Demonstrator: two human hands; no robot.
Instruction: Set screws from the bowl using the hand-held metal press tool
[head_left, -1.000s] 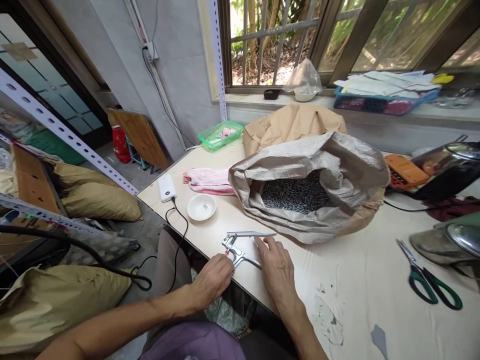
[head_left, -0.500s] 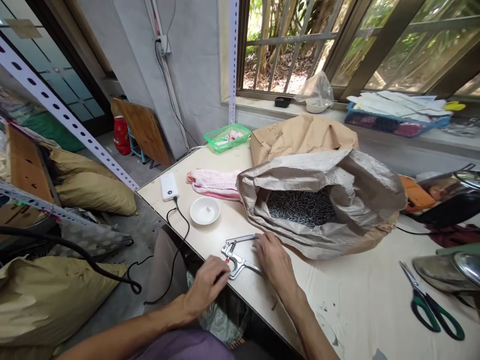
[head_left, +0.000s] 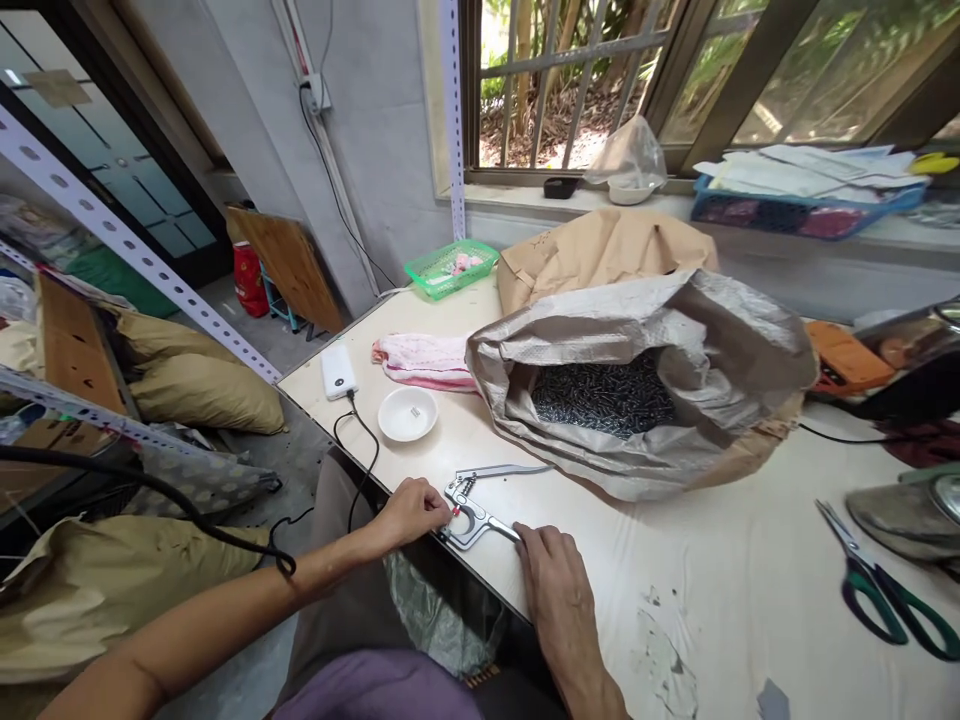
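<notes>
A metal plier-like press tool (head_left: 480, 498) lies near the front edge of the pale table (head_left: 750, 580), its two handles spread apart. My left hand (head_left: 411, 510) is at the tool's jaw end, fingers pinched together on something small and red that I cannot make out. My right hand (head_left: 553, 578) rests on the table with its fingers curled over the lower handle. A small white bowl (head_left: 407, 413) with a tiny metal piece in it stands just behind the tool. An open grey sack (head_left: 637, 390) full of small dark metal parts sits behind it.
A power bank with a black cable (head_left: 338, 372), a pink cloth (head_left: 424, 360) and a green basket (head_left: 450, 268) lie at the table's back left. Green-handled scissors (head_left: 885, 590) lie at the right. An orange device (head_left: 847, 355) and metal pots stand at the far right. Brown sacks lie on the floor to the left.
My right hand has drawn back from the upper handle to the lower one near the table's edge. My left hand has moved up to the tool's jaw.
</notes>
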